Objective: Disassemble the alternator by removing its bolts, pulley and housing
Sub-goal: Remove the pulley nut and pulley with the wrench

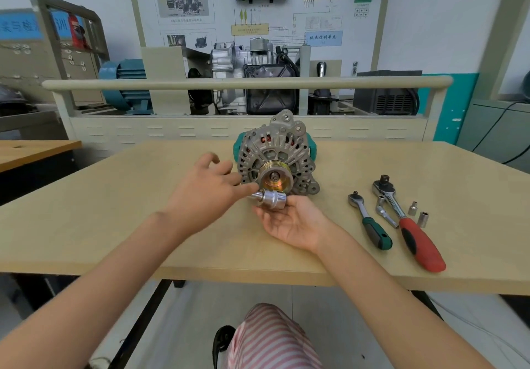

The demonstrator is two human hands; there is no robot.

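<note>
The grey alternator stands on the wooden table with its brass-coloured grooved pulley facing me. Just below the pulley a large chrome socket lies across the fingers of my right hand, which is palm up. My left hand is to the left of the alternator, its fingers spread and its fingertips touching the socket's narrow end.
To the right on the table lie a green-handled ratchet, a red-handled ratchet, a small metal adapter and two small sockets. A green object sits behind the alternator. A railed training stand rises beyond the table's far edge.
</note>
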